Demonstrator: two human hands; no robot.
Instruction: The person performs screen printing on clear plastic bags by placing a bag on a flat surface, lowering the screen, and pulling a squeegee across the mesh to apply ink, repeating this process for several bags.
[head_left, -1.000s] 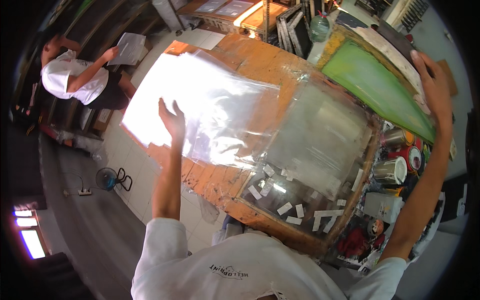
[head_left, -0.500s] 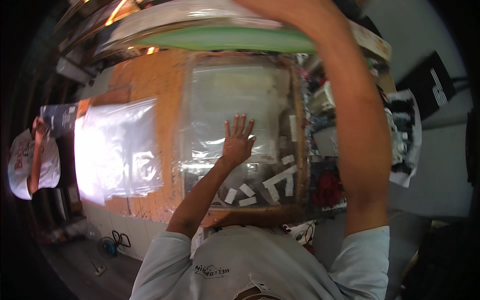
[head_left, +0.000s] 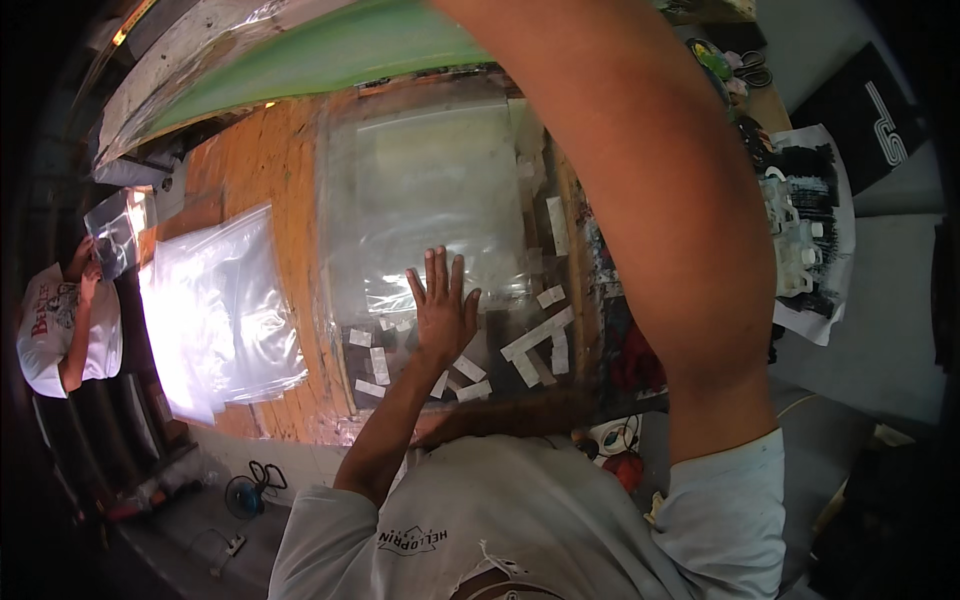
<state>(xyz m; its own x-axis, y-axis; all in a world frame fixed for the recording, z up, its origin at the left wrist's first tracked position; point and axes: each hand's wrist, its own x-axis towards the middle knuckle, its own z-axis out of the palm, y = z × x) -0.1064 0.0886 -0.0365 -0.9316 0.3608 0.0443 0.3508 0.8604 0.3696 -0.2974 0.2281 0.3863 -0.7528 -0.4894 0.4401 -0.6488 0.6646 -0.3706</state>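
Observation:
My left hand [head_left: 442, 312] lies flat with fingers spread on the near edge of a clear plastic bag [head_left: 430, 200]. The bag rests on a glassy panel set into the wooden table [head_left: 315, 330]. Several short strips of pale tape [head_left: 468, 368] are stuck around the bag's near and right sides. Across the upper right stretches my right forearm [head_left: 640, 170], and the hand itself is beyond the top edge. Near where that arm leaves the picture, a frame with a green sheet [head_left: 320, 60] is raised above the table's far side.
To the left, a stack of shiny clear bags [head_left: 225, 310] covers part of the table. A co-worker [head_left: 75, 320] at the far left holds up a bag with a dark print [head_left: 112, 235]. At right are white plastic bottles [head_left: 795, 245] on ink-stained paper, and scissors [head_left: 752, 70].
My left hand has slid toward me, down to the bag's near edge. My right arm has swung left, and the whole view has shifted. The co-worker's bag is now held higher.

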